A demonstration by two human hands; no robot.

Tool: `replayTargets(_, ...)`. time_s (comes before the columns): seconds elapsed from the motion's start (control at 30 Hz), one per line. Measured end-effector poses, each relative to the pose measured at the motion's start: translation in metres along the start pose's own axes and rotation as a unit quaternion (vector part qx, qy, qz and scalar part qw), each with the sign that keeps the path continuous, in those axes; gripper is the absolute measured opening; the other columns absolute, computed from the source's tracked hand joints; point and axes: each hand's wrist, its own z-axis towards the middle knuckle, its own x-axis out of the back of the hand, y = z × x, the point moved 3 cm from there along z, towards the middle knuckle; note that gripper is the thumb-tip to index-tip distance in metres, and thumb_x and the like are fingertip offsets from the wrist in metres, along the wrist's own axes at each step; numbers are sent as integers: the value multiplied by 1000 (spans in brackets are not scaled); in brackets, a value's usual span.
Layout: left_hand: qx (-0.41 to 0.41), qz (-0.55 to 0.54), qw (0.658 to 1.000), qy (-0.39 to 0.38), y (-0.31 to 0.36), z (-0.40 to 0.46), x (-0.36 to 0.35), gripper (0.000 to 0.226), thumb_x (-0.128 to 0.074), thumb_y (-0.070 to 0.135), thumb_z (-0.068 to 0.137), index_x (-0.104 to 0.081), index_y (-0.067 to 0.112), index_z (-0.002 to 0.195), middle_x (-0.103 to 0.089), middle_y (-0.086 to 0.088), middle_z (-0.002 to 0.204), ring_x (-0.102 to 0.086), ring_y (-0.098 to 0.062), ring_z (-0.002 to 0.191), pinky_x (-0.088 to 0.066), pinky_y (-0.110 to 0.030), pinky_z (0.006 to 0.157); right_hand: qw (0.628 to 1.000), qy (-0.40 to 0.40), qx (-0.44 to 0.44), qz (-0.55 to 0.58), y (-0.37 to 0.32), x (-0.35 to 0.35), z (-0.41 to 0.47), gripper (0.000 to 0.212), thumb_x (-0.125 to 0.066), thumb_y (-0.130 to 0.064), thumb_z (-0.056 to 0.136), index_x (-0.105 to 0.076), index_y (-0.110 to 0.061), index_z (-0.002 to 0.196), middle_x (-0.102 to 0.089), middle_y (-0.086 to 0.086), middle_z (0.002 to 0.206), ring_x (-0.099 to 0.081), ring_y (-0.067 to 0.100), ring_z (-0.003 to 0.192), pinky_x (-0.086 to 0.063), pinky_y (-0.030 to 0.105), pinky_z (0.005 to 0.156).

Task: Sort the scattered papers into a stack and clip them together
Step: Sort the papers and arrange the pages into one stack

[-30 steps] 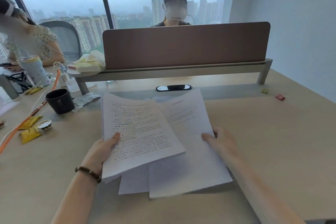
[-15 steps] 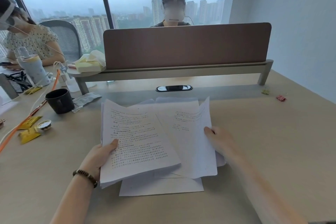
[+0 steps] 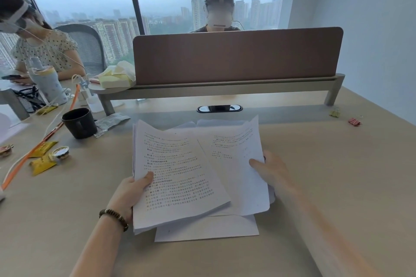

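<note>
Several printed white papers (image 3: 180, 173) lie fanned and uneven at the middle of the beige desk (image 3: 337, 175). My left hand (image 3: 130, 191) grips the left bundle at its left edge, thumb on top of the printed page. My right hand (image 3: 272, 168) holds the right-hand sheet (image 3: 238, 159) at its right edge, thumb over the paper. One blank sheet (image 3: 207, 228) sticks out flat beneath the pile at the near side. A red binder clip (image 3: 355, 121) and a yellow binder clip (image 3: 335, 112) lie far right near the divider's leg.
A brown divider panel (image 3: 236, 54) on a grey rail crosses the desk's far side, with a person behind it. At left stand a black mug (image 3: 79, 122), a crumpled wrapper (image 3: 111, 120), yellow sachets (image 3: 42, 162), an orange cable (image 3: 33, 150) and a bottle (image 3: 47, 83); another person sits there.
My right hand has drawn the right-hand sheets left toward the left bundle, so the pile is narrower. The right sheet has lifted and tilted. The left hand has stayed in place.
</note>
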Motion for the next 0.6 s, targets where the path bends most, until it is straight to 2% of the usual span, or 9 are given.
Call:
replayTargets(0.07,-2,0,1000,2,0,0,-1,21,-61,16,96,-64,-2,107,-75,-20,95,-74,-32,71,-62,-40,56,998,-16,-27,60,3,-1,6,33,-68,-24,86,-63,-13,116,-71,6,110,-68,28,99,-56,46,89)
replayTargets(0.13,-2,2,1000,2,-1,-1,-2,20,-61,16,96,-64,0,106,-75,-20,94,-74,-32,69,-62,-40,55,993,-39,-53,100,3,-2,9,40,-72,-21,85,-61,-10,122,-70,9,114,-68,30,101,-55,49,93)
replayTargets(0.23,-5,5,1000,3,0,-2,-2,20,-61,16,96,-64,-1,106,-75,-20,93,-74,-31,68,-62,-40,55,991,-54,-64,104,3,-6,12,47,-76,-21,81,-58,-11,123,-69,9,115,-67,31,103,-54,50,94)
replayTargets(0.3,-5,8,1000,4,0,-3,-2,20,-61,16,96,-64,-1,106,-75,-20,94,-74,-31,69,-62,-39,55,992,-52,-53,104,1,-7,11,46,-79,-20,76,-56,-16,116,-68,6,114,-66,30,103,-54,51,94)
replayTargets(0.37,-4,4,1000,5,1,-4,-2,21,-61,17,96,-63,-1,106,-75,-20,95,-73,-32,72,-62,-40,56,992,-53,-41,110,-1,-6,8,37,-77,-11,81,-50,-22,104,-64,1,106,-63,29,102,-53,50,94)
replayTargets(0.43,-7,0,1000,2,2,-6,-3,19,-61,16,96,-64,-1,104,-77,-18,88,-74,-32,69,-62,-39,54,992,-48,-32,110,-1,-4,8,40,-75,-2,83,-47,-24,100,-61,-2,99,-60,28,100,-52,47,91)
replayTargets(0.53,-23,-13,1000,1,4,-8,-3,15,-59,14,97,-65,1,97,-78,-11,72,-75,-27,57,-60,-35,47,990,-37,-40,132,2,-2,10,41,-80,2,78,-53,-17,101,-66,5,102,-64,29,97,-55,47,90)
replayTargets(0.6,-29,-31,999,1,5,-8,-1,14,-60,15,96,-65,2,96,-78,-10,71,-75,-26,57,-59,-34,46,990,-29,-41,129,3,-2,10,36,-84,-2,76,-58,-14,99,-69,7,102,-68,28,93,-57,47,87)
